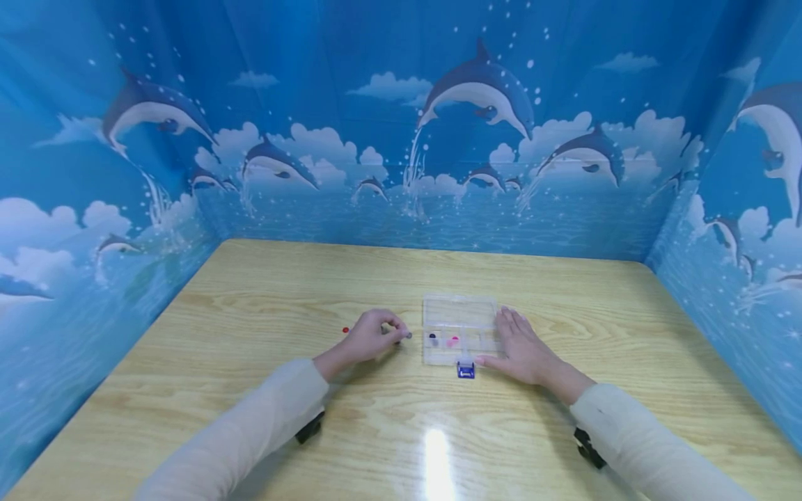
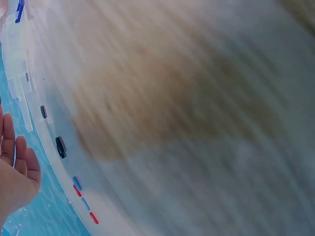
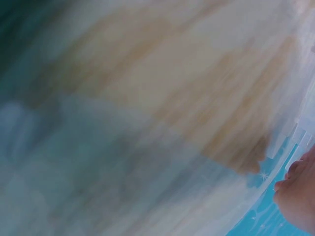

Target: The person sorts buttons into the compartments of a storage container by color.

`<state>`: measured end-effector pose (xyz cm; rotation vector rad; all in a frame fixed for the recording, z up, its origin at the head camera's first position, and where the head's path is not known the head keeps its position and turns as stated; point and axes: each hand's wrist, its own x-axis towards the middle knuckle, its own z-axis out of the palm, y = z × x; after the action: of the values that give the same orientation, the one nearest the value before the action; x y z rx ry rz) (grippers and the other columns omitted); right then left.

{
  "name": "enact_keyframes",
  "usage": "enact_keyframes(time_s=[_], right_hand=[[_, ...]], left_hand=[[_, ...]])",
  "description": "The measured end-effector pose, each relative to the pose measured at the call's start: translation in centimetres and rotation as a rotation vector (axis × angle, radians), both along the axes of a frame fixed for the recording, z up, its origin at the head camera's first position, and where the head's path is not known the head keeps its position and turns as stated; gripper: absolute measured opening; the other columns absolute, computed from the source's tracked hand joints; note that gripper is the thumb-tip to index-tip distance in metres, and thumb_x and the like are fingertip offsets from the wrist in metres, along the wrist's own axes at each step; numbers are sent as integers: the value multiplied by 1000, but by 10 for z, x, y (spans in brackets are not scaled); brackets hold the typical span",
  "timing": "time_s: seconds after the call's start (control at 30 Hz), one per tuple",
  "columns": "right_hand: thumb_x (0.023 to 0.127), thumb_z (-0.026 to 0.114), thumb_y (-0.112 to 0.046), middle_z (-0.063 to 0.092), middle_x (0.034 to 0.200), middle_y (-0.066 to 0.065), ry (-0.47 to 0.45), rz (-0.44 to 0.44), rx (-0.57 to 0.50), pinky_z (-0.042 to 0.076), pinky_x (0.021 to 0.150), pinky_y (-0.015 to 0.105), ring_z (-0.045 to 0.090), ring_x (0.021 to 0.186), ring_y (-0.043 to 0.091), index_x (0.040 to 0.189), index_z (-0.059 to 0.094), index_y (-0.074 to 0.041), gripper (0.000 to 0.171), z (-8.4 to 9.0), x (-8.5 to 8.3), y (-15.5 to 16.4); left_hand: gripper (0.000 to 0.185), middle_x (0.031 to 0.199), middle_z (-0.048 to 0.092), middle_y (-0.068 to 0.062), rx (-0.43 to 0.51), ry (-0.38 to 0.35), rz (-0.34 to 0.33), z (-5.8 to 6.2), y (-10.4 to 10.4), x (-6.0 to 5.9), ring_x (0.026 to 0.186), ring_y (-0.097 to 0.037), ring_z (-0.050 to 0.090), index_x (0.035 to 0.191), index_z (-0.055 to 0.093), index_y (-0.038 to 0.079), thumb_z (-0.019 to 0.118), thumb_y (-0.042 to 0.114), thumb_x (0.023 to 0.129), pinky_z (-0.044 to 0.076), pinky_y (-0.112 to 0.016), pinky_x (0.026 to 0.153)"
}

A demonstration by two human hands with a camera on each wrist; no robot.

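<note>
A clear plastic compartment box [image 1: 443, 358] lies on the table with its lid [image 1: 460, 308] folded back. A small black round piece [image 1: 432, 336] and a pinkish-red one [image 1: 454, 339] are in its compartments. To the left of the box, my left hand [image 1: 370, 335] pinches a small grey round piece [image 1: 409, 335] between thumb and fingertips. My right hand [image 1: 523, 351] rests with straight fingers along the box's right side, its thumb near the blue latch [image 1: 466, 370]. In the left wrist view the left hand [image 2: 19, 169] shows only in part, its fingertips cut off.
Beyond the left hand lies a small red piece [image 1: 345, 330]. The left wrist view shows a row of small pieces on the table, among them a black one [image 2: 60, 147], a blue one [image 2: 76, 183] and a red one [image 2: 93, 218]. A dolphin-print curtain [image 1: 401, 139] surrounds the table.
</note>
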<state>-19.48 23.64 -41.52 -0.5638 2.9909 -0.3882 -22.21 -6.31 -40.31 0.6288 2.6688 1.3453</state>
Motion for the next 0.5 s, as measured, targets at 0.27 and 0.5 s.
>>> enact_keyframes(time_s=[0.27,0.5], right_hand=[[86,48,-60,10,149,33,2,1,8,10,113,53,10,139,46,141,14,15,99,0,0,0],[86,49,-60,11,149,33,6,1,9,11,113,54,10,139,46,140,15,15,99,1,1,0]], left_hand=[[9,100,67,-10,19,-32,21,2,9,0,42,-5,32,85,68,6,63,13,87,33,-17,45],[10,97,66,-13,49,-10,32,5,18,0,43,-4,30,86,68,2,64,12,86,31,-15,44]])
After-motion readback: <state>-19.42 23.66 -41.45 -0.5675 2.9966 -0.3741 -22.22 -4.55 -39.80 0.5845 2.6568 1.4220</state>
